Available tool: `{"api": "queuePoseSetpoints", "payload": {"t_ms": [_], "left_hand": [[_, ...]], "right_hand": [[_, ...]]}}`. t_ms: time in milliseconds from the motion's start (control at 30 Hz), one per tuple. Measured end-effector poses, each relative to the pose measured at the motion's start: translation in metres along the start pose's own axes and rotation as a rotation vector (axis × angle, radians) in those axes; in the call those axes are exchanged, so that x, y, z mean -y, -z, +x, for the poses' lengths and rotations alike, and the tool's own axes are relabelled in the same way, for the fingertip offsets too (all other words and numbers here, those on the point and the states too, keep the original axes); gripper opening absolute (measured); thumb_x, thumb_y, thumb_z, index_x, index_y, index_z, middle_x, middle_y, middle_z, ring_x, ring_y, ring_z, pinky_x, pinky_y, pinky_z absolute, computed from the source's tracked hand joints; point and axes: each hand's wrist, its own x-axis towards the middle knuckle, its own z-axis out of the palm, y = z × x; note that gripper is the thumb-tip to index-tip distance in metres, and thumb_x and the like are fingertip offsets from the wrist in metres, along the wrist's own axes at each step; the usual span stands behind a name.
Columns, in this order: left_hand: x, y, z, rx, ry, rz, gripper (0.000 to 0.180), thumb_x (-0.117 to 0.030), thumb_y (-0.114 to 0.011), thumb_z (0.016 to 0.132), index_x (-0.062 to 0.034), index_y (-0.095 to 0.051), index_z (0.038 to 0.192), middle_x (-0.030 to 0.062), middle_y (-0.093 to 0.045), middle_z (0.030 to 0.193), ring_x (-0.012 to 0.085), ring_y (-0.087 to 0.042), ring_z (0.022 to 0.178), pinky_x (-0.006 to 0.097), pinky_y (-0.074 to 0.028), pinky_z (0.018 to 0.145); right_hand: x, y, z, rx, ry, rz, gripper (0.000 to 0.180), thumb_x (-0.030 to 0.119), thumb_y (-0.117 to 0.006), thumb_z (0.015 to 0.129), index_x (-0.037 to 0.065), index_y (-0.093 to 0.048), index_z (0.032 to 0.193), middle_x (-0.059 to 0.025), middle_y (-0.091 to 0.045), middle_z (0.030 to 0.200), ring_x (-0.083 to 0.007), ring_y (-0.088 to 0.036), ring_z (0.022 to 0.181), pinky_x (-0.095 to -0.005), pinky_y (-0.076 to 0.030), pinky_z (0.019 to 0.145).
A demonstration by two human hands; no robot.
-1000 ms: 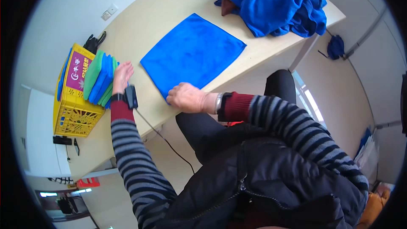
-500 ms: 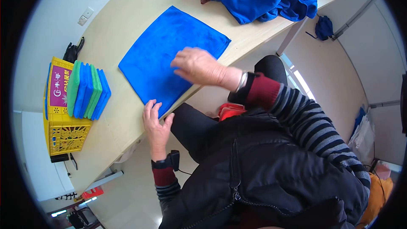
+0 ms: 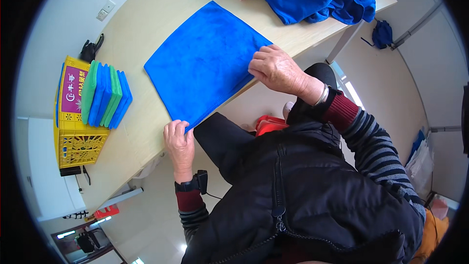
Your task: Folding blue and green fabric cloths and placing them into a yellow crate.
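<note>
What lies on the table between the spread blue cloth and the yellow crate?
In the head view, a stack of folded green and blue cloths lies between the spread blue cloth and the yellow crate, with bare table beside it.

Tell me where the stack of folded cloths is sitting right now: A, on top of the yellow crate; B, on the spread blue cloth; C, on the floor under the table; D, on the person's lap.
A: the folded cloths, green and blue, rest on the yellow crate at the table's left end, apart from the flat blue cloth that both hands grip.
</note>
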Motion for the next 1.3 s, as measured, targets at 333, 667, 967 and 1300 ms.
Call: {"api": "queuePoseSetpoints", "payload": {"t_ms": [333,667,967,1300], "left_hand": [[-0.007,0.024,0.023,0.266,0.004,-0.007,0.013,-0.007,-0.073,0.078,-0.0041,-0.062,0.084,0.0092,-0.062,0.087,0.0297,-0.059,0.088,0.041,-0.048,0.081],[0.017,-0.048,0.207,0.248,-0.257,-0.136,0.031,-0.022,-0.055,0.1,-0.0047,-0.062,0.125,0.0176,-0.06,0.13,0.0305,-0.057,0.123,0.036,-0.044,0.103],[0.014,-0.184,0.305,0.469,-0.165,0.086,0.062,-0.053,-0.037,0.102,-0.0221,-0.029,0.155,0.0103,-0.024,0.162,0.0329,-0.019,0.15,0.058,-0.014,0.118],[0.012,-0.207,0.347,0.475,0.005,0.138,0.066,-0.06,-0.033,0.1,-0.0264,-0.024,0.157,0.0079,-0.018,0.164,0.0318,-0.012,0.152,0.066,-0.008,0.115]], "right_hand": [[0.002,-0.03,0.027,-0.299,0.201,-0.025,0.027,0.029,-0.066,0.093,0.009,-0.067,0.111,-0.0102,-0.061,0.119,-0.0276,-0.056,0.113,-0.0405,-0.043,0.098],[-0.015,-0.015,0.037,-0.337,0.175,-0.112,0.041,0.036,-0.058,0.096,0.012,-0.058,0.13,-0.0121,-0.052,0.139,-0.0319,-0.044,0.133,-0.0453,-0.036,0.109],[-0.034,-0.041,0.024,-0.288,0.139,-0.062,0.051,0.047,-0.04,0.101,0.014,-0.053,0.138,-0.0121,-0.045,0.148,-0.0318,-0.035,0.141,-0.0492,-0.023,0.117],[-0.033,-0.039,0.022,-0.267,0.081,-0.046,0.053,0.048,-0.038,0.102,0.014,-0.051,0.141,-0.0116,-0.042,0.151,-0.0317,-0.033,0.143,-0.0494,-0.02,0.119]]}}
